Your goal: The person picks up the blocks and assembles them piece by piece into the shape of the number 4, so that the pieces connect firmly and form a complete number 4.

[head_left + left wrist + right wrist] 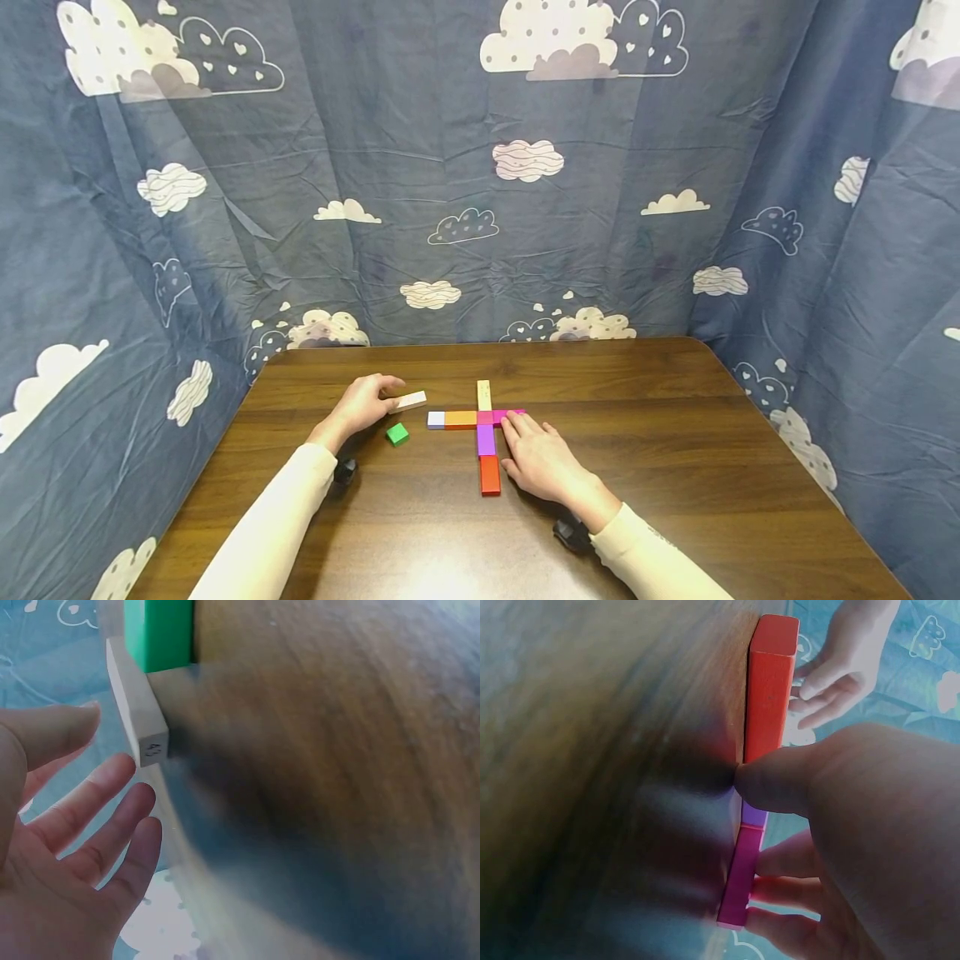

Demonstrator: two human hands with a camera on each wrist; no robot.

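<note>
My left hand (365,402) hovers at the near end of a pale wooden block (412,401), fingers loosely bent. In the left wrist view its fingertips are spread beside that block's end, which bears a small printed number. A green block (397,434) lies close by. My right hand (542,458) rests at a cross of blocks, its fingertips touching the magenta block (739,874). Its thumb lies against the side near the red block (490,476) and purple block (486,440). An orange block (461,420), a pale blue block (436,420) and a cream block (483,395) form the other arms.
Everything lies on a brown wooden table (637,400). Behind and beside it hangs a blue curtain (420,108) with cloud prints. A dark device is strapped under each wrist.
</note>
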